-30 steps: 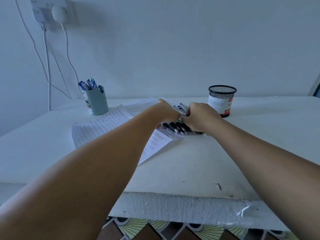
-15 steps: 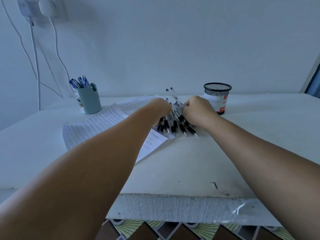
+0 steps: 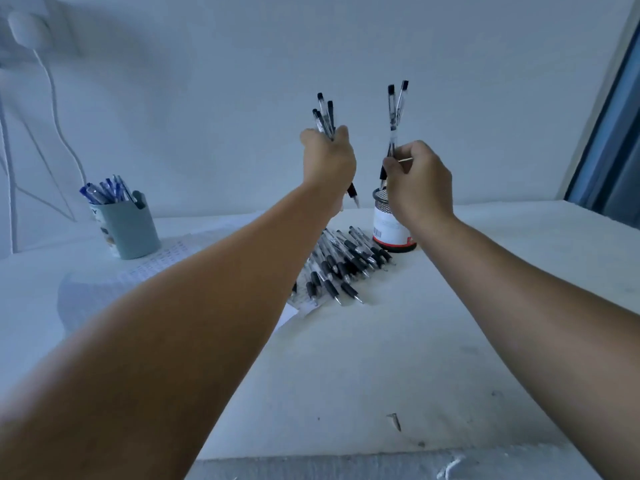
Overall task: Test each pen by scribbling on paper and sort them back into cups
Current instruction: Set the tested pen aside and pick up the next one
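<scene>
Head view: a person's two bare arms reach forward over a white table (image 3: 415, 358), both hands raised above it.

The left hand (image 3: 329, 161) is clenched in a fist around a bunch of black-capped clear pens (image 3: 325, 116). Their cap ends fan upward out of the top of the fist, and one dark tip pokes out below it.

The right hand (image 3: 417, 178) pinches two more pens (image 3: 394, 109) between thumb and fingers, holding them nearly upright with caps at the top. This hand sits in front of a black mesh cup (image 3: 391, 226) with a white and red label — the cup stands on the table at the far right of the work area, its rim partly hidden by the hand.

On the table, just left of the mesh cup, lies a pile of black pens (image 3: 343, 265), roughly side by side with tips pointing toward the viewer. The pile rests partly on a printed sheet of paper (image 3: 145, 268) that spreads out to the left under the left forearm.

Further left, well apart from the pile, a pale teal cup (image 3: 130, 226) stands at the paper's far edge, holding a cluster of blue pens (image 3: 104, 190).

Behind everything is a plain white wall (image 3: 207, 98) — white cables (image 3: 59, 109) hang down it at the upper left.
</scene>
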The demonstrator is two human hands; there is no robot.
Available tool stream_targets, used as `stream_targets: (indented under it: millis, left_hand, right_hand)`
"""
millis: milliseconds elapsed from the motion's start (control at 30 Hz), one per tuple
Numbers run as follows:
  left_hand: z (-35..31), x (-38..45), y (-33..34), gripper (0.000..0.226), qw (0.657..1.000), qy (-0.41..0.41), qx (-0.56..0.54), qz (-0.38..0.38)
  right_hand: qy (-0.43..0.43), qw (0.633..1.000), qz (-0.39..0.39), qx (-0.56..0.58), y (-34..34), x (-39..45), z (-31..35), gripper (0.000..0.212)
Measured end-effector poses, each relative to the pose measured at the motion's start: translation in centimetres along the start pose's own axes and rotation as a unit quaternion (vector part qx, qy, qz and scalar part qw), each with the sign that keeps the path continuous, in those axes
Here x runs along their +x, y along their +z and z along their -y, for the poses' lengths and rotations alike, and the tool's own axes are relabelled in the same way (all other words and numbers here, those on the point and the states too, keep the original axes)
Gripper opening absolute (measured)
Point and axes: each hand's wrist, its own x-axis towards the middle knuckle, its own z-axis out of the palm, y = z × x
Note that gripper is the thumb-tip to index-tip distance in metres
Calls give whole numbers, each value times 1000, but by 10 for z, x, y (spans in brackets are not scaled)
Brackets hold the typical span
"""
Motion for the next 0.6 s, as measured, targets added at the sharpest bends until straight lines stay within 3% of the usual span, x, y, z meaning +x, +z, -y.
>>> stream_targets:
  millis: [100,367,500,600]
  left_hand:
    - [-1,1,25,25,999,-27,-28,33]
    - [14,5,77,22,991,132,12,21]
    - [35,6,92,25,992,118,19,41]
    - [43,13,95,29,994,75,29,73]
  right_hand:
    - [1,1000,-6,-29,-5,11,-11,12]
    - [39,993,15,-114,-3,29,-37,13]
    - [71,988,50,-125,-7,32,-52,16]
    - [71,985,77,-136,-11,34,-54,31]
